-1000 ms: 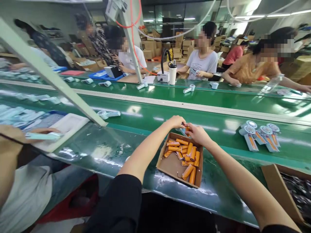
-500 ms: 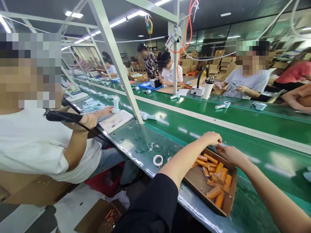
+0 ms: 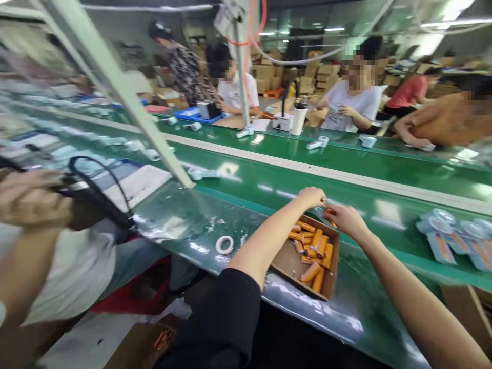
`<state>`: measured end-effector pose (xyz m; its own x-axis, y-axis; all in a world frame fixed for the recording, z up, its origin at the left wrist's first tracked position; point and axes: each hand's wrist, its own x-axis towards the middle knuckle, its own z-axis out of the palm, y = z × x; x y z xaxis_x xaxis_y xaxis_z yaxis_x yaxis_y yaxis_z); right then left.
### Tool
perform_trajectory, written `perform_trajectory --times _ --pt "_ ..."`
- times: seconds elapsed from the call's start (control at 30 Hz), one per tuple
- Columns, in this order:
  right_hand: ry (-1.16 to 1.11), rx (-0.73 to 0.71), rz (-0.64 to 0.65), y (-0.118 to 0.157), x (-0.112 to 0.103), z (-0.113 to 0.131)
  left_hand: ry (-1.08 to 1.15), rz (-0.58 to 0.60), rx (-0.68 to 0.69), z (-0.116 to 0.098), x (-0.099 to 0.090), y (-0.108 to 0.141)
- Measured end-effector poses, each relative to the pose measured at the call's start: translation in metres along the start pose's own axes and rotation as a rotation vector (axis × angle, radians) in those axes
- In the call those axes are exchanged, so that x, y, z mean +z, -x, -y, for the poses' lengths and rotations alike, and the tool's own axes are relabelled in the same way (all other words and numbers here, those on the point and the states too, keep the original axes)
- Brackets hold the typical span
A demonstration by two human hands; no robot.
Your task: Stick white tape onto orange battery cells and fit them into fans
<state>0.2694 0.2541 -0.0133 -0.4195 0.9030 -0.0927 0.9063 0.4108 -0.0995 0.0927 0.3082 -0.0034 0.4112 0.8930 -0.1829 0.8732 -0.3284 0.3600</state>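
My left hand (image 3: 311, 197) is closed in a pinch just beyond the far edge of a shallow cardboard box (image 3: 333, 274). What its fingers grip is hidden. Beside it, nearly touching, my right hand (image 3: 348, 221) is closed around an orange cylindrical battery (image 3: 330, 217), with only part of it showing. Under the fingertips a bit of a pale blue part (image 3: 319, 211) shows; I cannot tell which hand holds it. Several loose orange batteries (image 3: 318, 243) lie in the box, below my hands.
A green conveyor belt (image 3: 265, 177) runs behind the box, carrying pale blue handheld fans (image 3: 203, 173). Several more fans (image 3: 442, 233) cluster at right. A tape roll (image 3: 224, 245) lies left of my forearm. A slanted metal post (image 3: 142, 113) and a co-worker's blurred hand (image 3: 34, 197) are at left.
The view has swung right and down, bringing the cluster of fans and another cardboard box into sight. My hands stay close together over the box's far edge; the orange battery now shows more clearly.
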Motion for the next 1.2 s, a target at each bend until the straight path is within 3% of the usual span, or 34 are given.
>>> perform_trajectory --times 0.37,0.47,0.57,0.67,0.73,0.8,0.93,1.0,1.1,1.2 --pt "-0.125 0.011 0.088 -0.014 0.019 -0.01 -0.016 -0.031 0.014 -0.006 0.006 -0.01" --pt "-0.194 -0.007 0.032 -0.002 0.018 -0.02 0.004 -0.038 0.023 -0.02 0.002 -0.004" --pt "-0.267 0.031 -0.051 0.021 0.025 -0.029 0.066 -0.077 0.063 -0.032 -0.007 0.02" --pt "-0.344 0.036 -0.076 0.037 0.039 -0.044 0.177 -0.232 0.161 -0.017 -0.02 0.068" --pt "-0.427 0.039 -0.086 0.038 0.051 -0.057 0.28 -0.379 0.212 0.014 -0.026 0.116" --pt "-0.503 0.086 -0.113 0.033 0.063 -0.068 0.376 -0.497 0.165 0.053 -0.024 0.18" --pt "-0.509 0.176 -0.152 0.034 0.076 -0.069 0.283 -0.651 -0.126 0.127 0.007 0.315" --pt "-0.487 0.175 -0.157 0.041 0.076 -0.061 0.092 -0.628 -0.081 0.15 0.036 0.362" --pt "-0.373 0.154 -0.143 0.05 0.071 -0.053 -0.039 -0.594 -0.016 0.162 0.076 0.396" --pt "-0.159 0.196 -0.198 0.052 0.057 -0.058 -0.053 -0.616 -0.034 0.157 0.095 0.396"
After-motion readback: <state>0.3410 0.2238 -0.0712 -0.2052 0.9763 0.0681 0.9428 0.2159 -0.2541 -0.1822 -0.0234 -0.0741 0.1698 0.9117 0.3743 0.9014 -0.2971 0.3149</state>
